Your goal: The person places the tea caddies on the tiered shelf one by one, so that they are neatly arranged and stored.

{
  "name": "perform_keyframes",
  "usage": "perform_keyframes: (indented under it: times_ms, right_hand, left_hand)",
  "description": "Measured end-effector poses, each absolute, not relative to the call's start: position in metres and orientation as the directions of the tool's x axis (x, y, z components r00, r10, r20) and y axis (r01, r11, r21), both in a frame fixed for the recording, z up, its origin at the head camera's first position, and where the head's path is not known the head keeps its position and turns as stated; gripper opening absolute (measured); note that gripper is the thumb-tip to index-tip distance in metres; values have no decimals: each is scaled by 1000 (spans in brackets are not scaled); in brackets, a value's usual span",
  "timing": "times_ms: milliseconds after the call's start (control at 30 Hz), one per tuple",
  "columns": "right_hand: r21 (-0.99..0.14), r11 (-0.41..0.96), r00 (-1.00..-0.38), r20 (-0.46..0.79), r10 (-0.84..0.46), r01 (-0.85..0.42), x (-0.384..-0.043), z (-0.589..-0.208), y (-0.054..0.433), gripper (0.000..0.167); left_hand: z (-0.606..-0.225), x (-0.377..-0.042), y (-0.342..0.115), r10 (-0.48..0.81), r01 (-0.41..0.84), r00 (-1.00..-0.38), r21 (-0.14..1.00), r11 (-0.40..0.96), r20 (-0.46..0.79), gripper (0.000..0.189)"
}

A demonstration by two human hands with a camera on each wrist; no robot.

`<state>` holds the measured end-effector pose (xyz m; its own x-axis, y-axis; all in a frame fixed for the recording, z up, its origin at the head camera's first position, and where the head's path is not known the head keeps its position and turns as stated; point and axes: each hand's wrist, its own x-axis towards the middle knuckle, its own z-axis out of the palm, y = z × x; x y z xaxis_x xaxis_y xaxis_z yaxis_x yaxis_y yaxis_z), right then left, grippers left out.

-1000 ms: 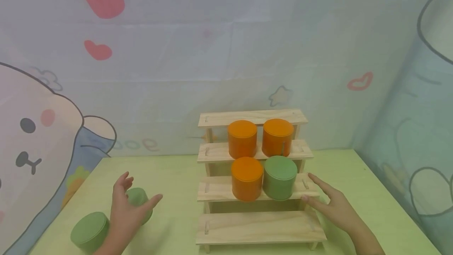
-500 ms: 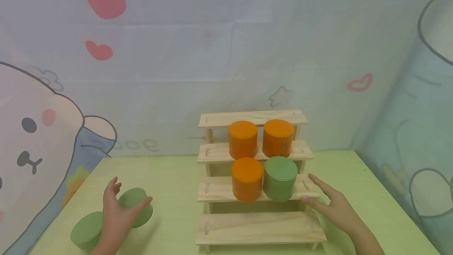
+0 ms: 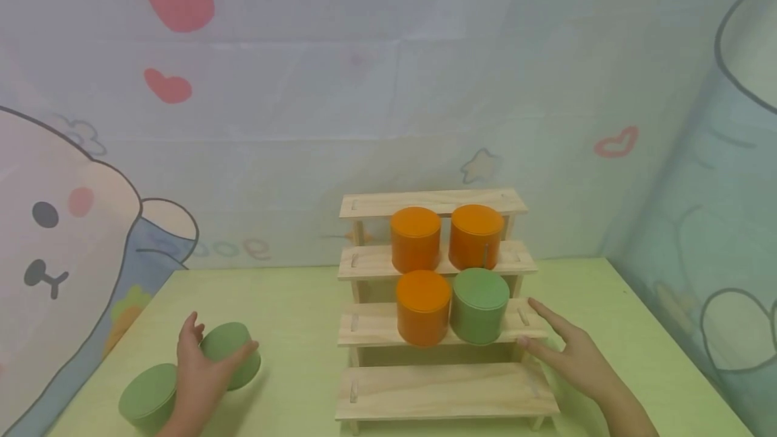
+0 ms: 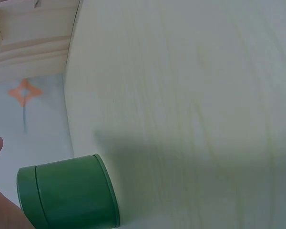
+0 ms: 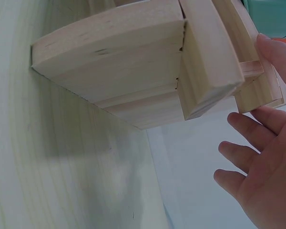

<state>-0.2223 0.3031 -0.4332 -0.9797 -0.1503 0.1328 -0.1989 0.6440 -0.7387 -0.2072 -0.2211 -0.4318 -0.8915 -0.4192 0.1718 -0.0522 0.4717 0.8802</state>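
Note:
On the table, a green lidded canister point(image 3: 224, 346) stands upright within the spread of my left hand point(image 3: 203, 376). Its thumb reaches across the near side, and the fingers lie to the left. The left wrist view shows the same green canister point(image 4: 71, 193) beside the palm; contact is unclear. A second green canister point(image 3: 148, 396) is left of it, partly hidden by the wrist. My right hand point(image 3: 573, 353) grips the right end of a shelf on a tiered wooden rack point(image 3: 446, 390), thumb at the front edge and index finger at the back.
On the rack's middle shelves stand two orange canisters point(image 3: 415, 240) above, with an orange canister point(image 3: 423, 309) and a green canister point(image 3: 481, 305) below. A printed cloth point(image 3: 291, 120) hangs behind the pale green table point(image 3: 297, 329).
My left hand has moved left and slightly down around the green canister, uncovering more of its lid. The right hand keeps its grip on the rack, and the canisters have not moved.

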Motion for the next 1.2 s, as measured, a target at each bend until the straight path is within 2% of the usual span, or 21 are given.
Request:
perform_keyframes:
  times_ms: [667, 967, 1200]
  right_hand:
    - [-742, 638, -978, 144, -151, -208, -222, -433, 303, 71]
    - [-743, 635, -977, 147, -155, -213, -223, -435, 304, 71]
    - [-745, 633, -977, 147, -154, -212, -223, -436, 305, 71]
  left_hand:
    - [-446, -217, -226, -448, -179, -894, 897, 404, 24, 118]
    - [-447, -217, -228, -426, -273, -900, 886, 376, -96, 119]
    - [-450, -217, -228, -421, -281, -900, 889, 360, -114, 118]
